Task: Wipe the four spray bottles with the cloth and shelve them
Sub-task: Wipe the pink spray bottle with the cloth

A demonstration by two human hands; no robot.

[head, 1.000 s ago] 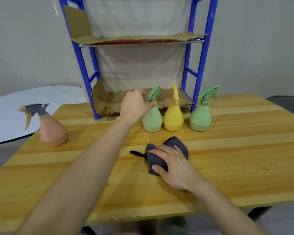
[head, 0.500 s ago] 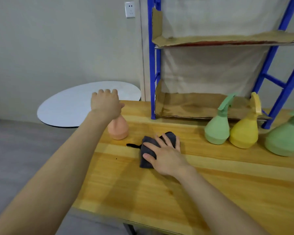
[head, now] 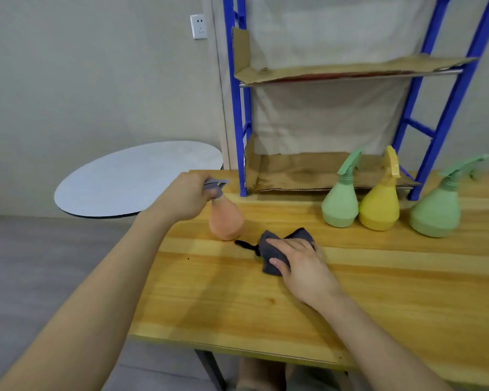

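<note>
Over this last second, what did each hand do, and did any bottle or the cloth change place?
The left hand left the green bottle by the shelf, swung left to the orange bottle and closed around its grey trigger head; that bottle now stands closer to the cloth. The right hand stayed pressed on the cloth. The yellow bottle and the other green bottle kept their row; none is shelved.

3 bottles (head: 378, 204) in row on table (head: 378, 292) before shelf (head: 336, 182); 4th bottle (head: 226, 221) left, cloth (head: 271, 253) beside it
</note>
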